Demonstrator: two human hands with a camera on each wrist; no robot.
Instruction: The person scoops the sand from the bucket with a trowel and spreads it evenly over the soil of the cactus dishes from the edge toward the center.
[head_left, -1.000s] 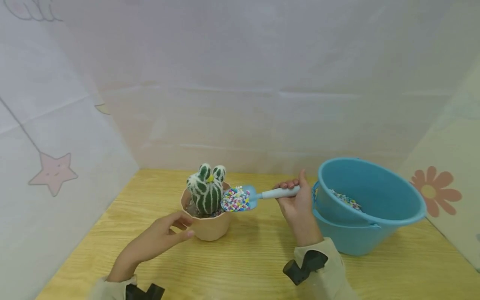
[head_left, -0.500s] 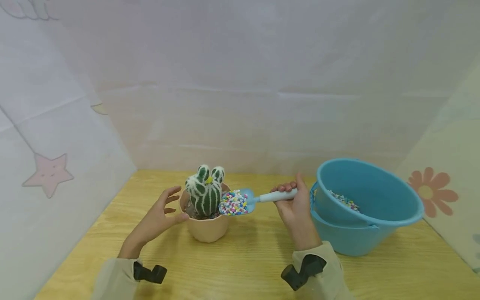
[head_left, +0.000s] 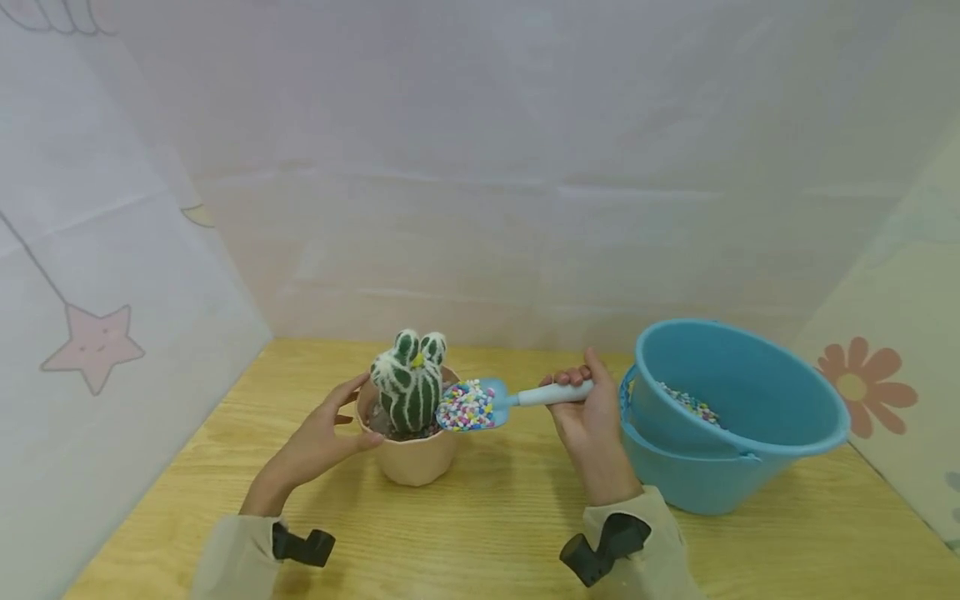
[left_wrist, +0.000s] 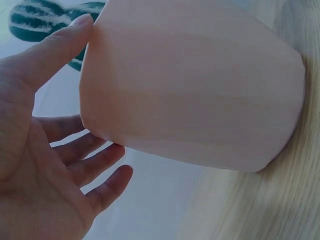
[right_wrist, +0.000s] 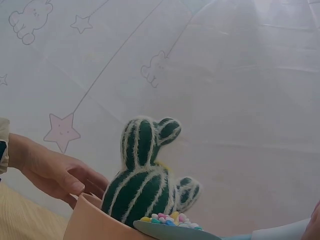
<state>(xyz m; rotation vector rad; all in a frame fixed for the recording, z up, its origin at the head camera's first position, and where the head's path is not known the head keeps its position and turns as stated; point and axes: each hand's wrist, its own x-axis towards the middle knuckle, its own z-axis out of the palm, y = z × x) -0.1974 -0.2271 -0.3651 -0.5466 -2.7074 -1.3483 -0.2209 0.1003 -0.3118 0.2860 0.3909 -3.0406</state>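
A peach flowerpot point(head_left: 417, 461) stands on the table with a green-and-white knitted cactus point(head_left: 411, 392) in it. My left hand point(head_left: 321, 437) holds the pot at its left side; in the left wrist view the thumb point(left_wrist: 55, 52) lies at the rim and the fingertips touch the outer wall point(left_wrist: 200, 95). My right hand point(head_left: 588, 417) grips the white handle of a small blue shovel point(head_left: 501, 403). Its scoop bears a heap of multicoloured pellets point(head_left: 467, 406) and sits at the pot's right rim, close beside the cactus.
To the right of my right hand stands a blue bucket point(head_left: 712, 483), with another blue bucket point(head_left: 780, 392) tilted in its top. Multicoloured pellets point(head_left: 693, 405) show inside. A pale printed cloth point(head_left: 480, 208) rises behind the wooden table point(head_left: 480, 533) and at both sides.
My left hand has moved up from in front of the pot, its fingers spreading and then closing in on the pot's left side. The loaded shovel has shifted slightly left.
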